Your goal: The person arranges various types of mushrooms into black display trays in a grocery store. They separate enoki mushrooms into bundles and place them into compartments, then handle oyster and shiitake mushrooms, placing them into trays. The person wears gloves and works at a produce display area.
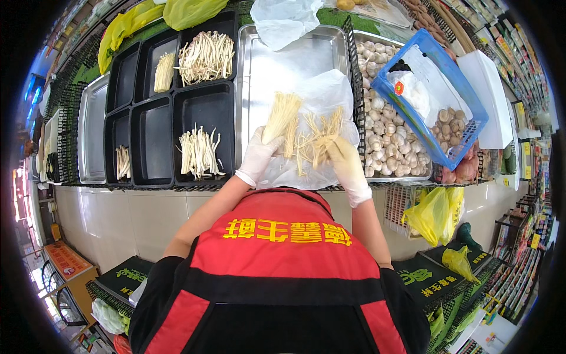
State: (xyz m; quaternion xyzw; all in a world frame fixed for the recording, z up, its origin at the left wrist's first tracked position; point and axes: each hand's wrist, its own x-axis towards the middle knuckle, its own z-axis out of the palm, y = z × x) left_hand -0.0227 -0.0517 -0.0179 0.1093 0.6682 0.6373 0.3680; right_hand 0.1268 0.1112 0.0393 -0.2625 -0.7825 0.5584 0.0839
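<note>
My gloved left hand [261, 152] grips the lower end of a pale bundle of enoki mushrooms [283, 113]. On the right, my gloved right hand [347, 163] is at a loose clump of brownish enoki strands [329, 128], its fingers closed around some of them. More thin strands [301, 148] lie between the hands on a crumpled clear plastic sheet [274, 177]. The sheet covers part of a steel tray [261, 75]. Black bins at the left hold an enoki bundle [164, 73], a heap of thin brown-tipped mushrooms [206, 57] and thick white mushrooms [200, 151].
Garlic bulbs [380, 132] fill a tray at the right, behind a black mesh divider [355, 79]. A blue plastic crate [457, 95] with brown mushrooms [449, 126] rests tilted over it, beside a white foam box [486, 101]. Yellow bags [194, 11] lie at the back.
</note>
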